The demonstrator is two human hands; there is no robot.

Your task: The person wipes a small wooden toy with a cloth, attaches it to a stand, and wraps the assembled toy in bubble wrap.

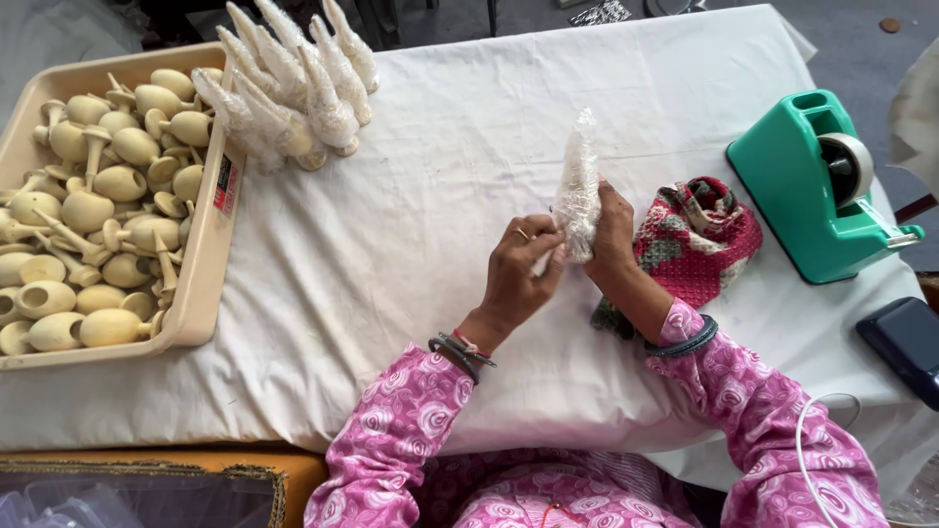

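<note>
Both hands meet at the middle of the white-clothed table (411, 254). My left hand (518, 274) and my right hand (613, 235) both grip a small object wrapped in clear bubble wrap (577, 186), which stands upright with its twisted top pointing away from me. The object inside is hidden by the wrap. Pink patterned sleeves and bangles cover my wrists.
A beige tray (201, 284) at the left holds several pale wooden pieces (93, 210). Several wrapped pieces (293, 83) lie beside its far corner. A red crocheted pouch (699, 240), a green tape dispenser (817, 191) and a dark case (905, 342) sit at the right.
</note>
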